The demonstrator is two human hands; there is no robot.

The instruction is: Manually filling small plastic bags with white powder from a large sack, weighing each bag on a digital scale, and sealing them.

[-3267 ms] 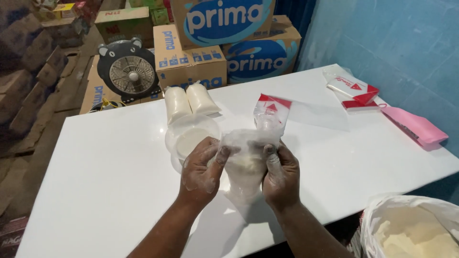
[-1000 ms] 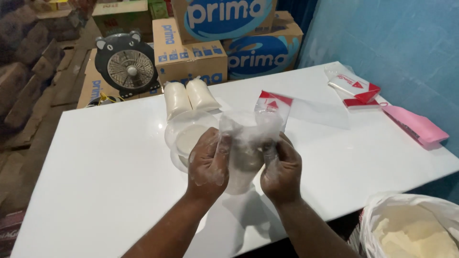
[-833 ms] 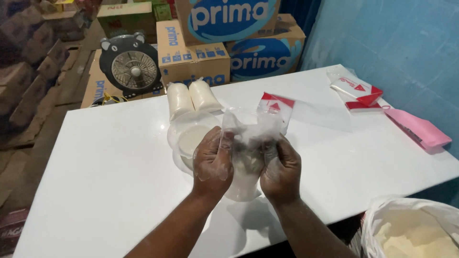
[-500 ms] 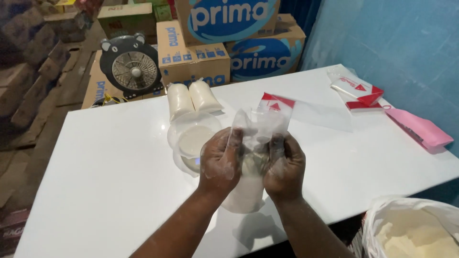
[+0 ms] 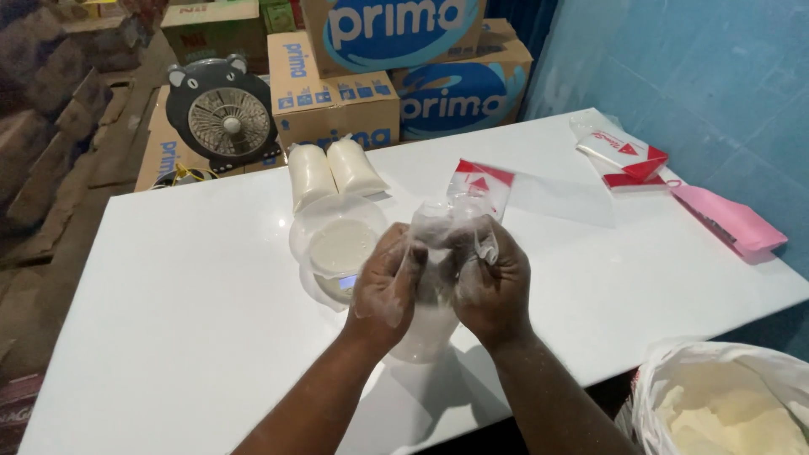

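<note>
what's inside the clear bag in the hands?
White powder fills the bottom of the clear bag, below the left hand and right hand. The twisted upper part looks empty; the fingers cover the middle, so the fill level is hidden.

table (image 5: 168, 278): glossy white, smooth | bag (image 5: 438, 244): clear thin plastic | boxes (image 5: 337, 93): cardboard

You hold a clear plastic bag of white powder (image 5: 434, 278); two filled white bags (image 5: 333, 171) lie behind; blue-and-white cardboard boxes (image 5: 396, 63) stand beyond the table; red-and-white packets (image 5: 624, 156) lie far right.
</note>
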